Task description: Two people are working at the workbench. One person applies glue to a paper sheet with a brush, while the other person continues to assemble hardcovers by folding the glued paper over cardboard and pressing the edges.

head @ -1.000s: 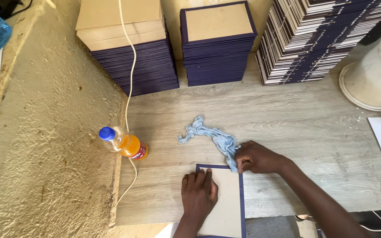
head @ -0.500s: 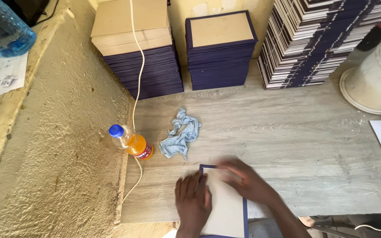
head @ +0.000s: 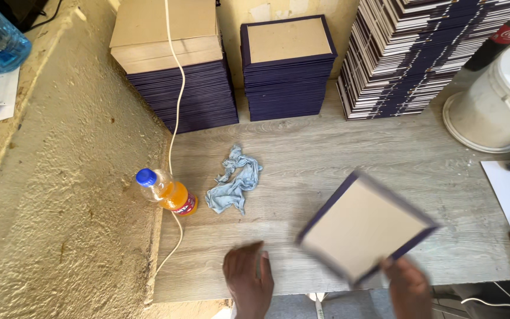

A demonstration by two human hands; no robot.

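Right hand (head: 407, 286) grasping blurred navy-edged board cover (head: 366, 231) above table (head: 349, 153); left hand (head: 248, 282) flat, released. Beside: blue rag (head: 233, 181), red-labelled orange bottle (head: 166, 191).

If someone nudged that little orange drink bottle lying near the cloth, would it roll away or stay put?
The bottle lies on its side on the table, and its round body would probably roll if pushed sideways. It looks partly full, so the sloshing liquid may make it wobble. The white cord passing beside it and the crumpled cloth close by might stop it early.
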